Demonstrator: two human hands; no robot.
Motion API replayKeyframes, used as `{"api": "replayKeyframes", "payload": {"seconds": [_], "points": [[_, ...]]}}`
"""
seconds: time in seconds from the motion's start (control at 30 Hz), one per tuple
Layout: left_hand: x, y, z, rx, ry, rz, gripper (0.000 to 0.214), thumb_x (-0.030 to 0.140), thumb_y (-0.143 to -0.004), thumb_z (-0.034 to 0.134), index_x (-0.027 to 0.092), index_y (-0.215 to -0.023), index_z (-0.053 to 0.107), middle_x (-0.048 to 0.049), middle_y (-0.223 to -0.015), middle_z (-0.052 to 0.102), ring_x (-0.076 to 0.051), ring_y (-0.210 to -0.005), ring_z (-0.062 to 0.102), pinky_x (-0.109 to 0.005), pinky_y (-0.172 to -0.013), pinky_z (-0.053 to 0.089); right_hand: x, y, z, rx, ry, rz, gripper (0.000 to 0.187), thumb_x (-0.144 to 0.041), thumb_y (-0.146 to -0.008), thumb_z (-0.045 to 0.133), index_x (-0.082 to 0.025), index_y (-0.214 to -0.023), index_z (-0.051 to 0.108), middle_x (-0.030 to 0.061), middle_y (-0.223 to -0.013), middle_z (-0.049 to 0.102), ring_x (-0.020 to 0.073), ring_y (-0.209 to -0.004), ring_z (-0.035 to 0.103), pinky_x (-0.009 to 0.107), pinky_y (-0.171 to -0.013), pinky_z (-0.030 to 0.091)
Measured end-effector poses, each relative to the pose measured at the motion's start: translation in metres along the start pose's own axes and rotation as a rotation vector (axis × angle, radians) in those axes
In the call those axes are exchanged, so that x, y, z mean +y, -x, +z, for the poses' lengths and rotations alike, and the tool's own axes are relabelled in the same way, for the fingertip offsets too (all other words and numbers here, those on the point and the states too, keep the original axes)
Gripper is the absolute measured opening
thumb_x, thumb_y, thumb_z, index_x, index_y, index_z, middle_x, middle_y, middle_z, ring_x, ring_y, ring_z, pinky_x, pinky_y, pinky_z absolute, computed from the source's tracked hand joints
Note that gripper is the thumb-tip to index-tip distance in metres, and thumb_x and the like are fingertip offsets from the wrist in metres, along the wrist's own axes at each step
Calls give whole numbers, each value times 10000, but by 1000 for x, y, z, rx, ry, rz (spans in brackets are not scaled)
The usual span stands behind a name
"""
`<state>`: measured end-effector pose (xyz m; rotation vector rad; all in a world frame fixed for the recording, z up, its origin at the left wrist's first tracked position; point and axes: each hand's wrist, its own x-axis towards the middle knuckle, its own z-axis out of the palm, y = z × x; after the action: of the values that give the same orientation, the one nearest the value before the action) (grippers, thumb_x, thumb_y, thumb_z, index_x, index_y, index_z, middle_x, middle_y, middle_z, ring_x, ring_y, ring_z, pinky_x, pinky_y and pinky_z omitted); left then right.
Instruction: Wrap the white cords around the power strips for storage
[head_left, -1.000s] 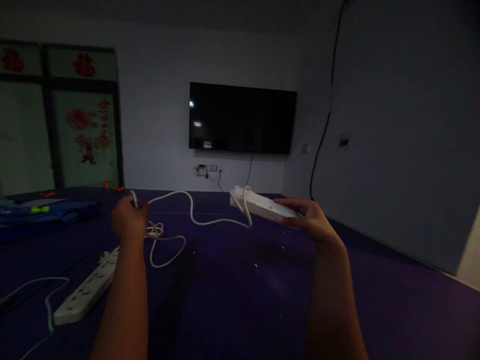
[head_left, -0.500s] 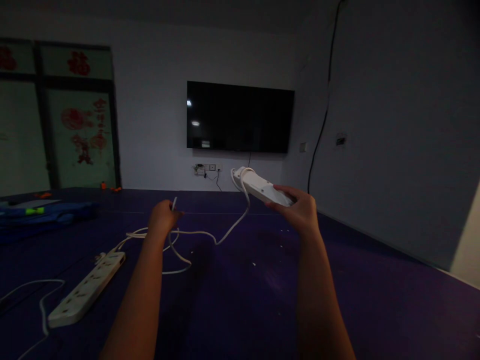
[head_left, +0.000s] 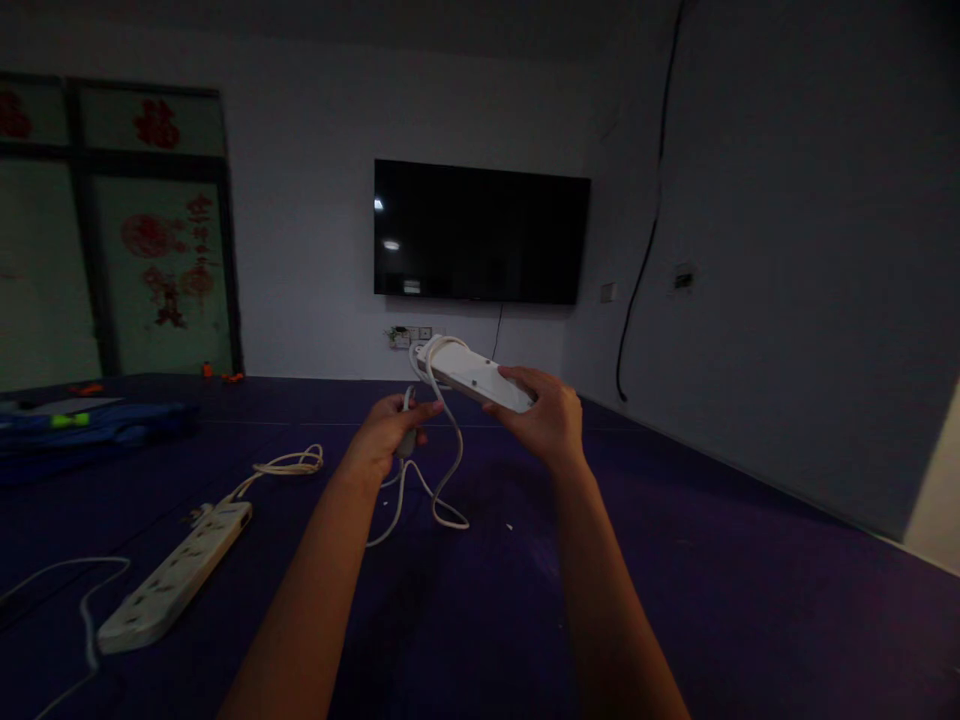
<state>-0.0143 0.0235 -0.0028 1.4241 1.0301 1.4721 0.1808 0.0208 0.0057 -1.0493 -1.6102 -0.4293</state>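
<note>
My right hand (head_left: 546, 415) grips a white power strip (head_left: 470, 373) held up in the air, its far end tilted up to the left. The strip's white cord (head_left: 441, 480) hangs from that far end in loops down to the dark purple floor. My left hand (head_left: 390, 432) is closed around the cord just below and left of the strip, a short way from my right hand.
A second white power strip (head_left: 174, 576) lies on the purple floor (head_left: 750, 600) at the left, its cord (head_left: 289, 463) bunched beyond it. Another white cable (head_left: 82, 595) curls at the far left. A blue object (head_left: 90, 425) lies by the glass door. A dark television (head_left: 480, 232) hangs on the far wall.
My left hand moved right, sliding along the cord until it came close under the strip. My right hand brought the strip left and slightly nearer. The hanging cord now forms shorter loops.
</note>
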Motion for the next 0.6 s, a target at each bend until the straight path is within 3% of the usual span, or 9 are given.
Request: {"api": "replayKeyframes", "payload": {"seconds": [0.1, 0.17, 0.4, 0.5, 0.6], "points": [[0, -1, 3, -102, 116, -7, 244, 225, -553, 724, 184, -583, 486, 1, -587, 603, -45, -369, 419, -189, -370, 292, -1, 0, 1, 9, -4, -9, 405, -355, -643, 679, -254, -1035, 661, 32, -1064, 676, 232, -963, 617, 366, -822, 480], [0, -1, 3, -90, 121, 10, 216, 215, -546, 721, 167, -597, 516, -36, -651, 649, -44, -365, 424, -190, -362, 292, -1, 0, 0, 7, 7, -8, 403, -354, -645, 680, -247, -1033, 663, 36, -1072, 673, 233, -965, 616, 361, -822, 479], [3, -2, -12, 240, 83, 132, 295, 249, -590, 671, 203, -647, 385, 17, -630, 631, -53, -357, 445, -186, -374, 317, 9, 0, -10, -86, 66, 18, 413, -350, -610, 699, -266, -1014, 680, 34, -1034, 688, 260, -929, 630, 384, -777, 485], [4, -5, -24, 381, 35, 176, 259, 249, -600, 640, 202, -649, 389, 34, -608, 613, -61, -369, 448, -196, -400, 333, 16, 1, -14, -138, -66, 42, 422, -347, -589, 711, -254, -1000, 690, 41, -997, 699, 248, -881, 645, 366, -759, 491], [4, -6, -37, 487, -36, 193, 193, 240, -591, 631, 191, -619, 446, 52, -495, 549, -81, -372, 450, -204, -415, 325, 20, 0, -18, -92, -271, 73, 440, -343, -587, 704, -208, -1005, 691, 67, -998, 697, 244, -894, 643, 354, -762, 494]]}}
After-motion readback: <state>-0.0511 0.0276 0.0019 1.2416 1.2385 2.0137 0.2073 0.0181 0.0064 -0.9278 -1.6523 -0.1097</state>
